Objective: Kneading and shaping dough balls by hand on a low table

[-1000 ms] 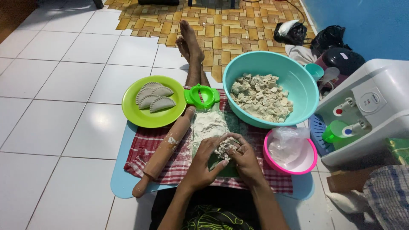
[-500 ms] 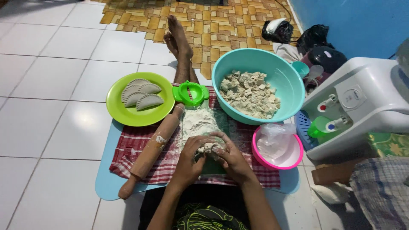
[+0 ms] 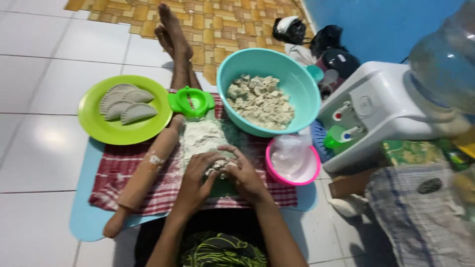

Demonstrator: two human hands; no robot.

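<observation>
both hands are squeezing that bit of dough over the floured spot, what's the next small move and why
Probably press the dough lump down onto the floured patch and flatten it. Left hand and right hand cup it together just above the flour, the rolling pin lies beside the left hand, and the green press mould sits empty.

Both hands, left hand [image 3: 197, 179] and right hand [image 3: 246, 175], meet on a small dough lump [image 3: 218, 166] over the checked cloth [image 3: 123, 168]. Wooden rolling pin [image 3: 146, 170] lies left, green plastic plate [image 3: 99, 126] behind it, teal plastic bowl [image 3: 297, 84] behind-right.
</observation>
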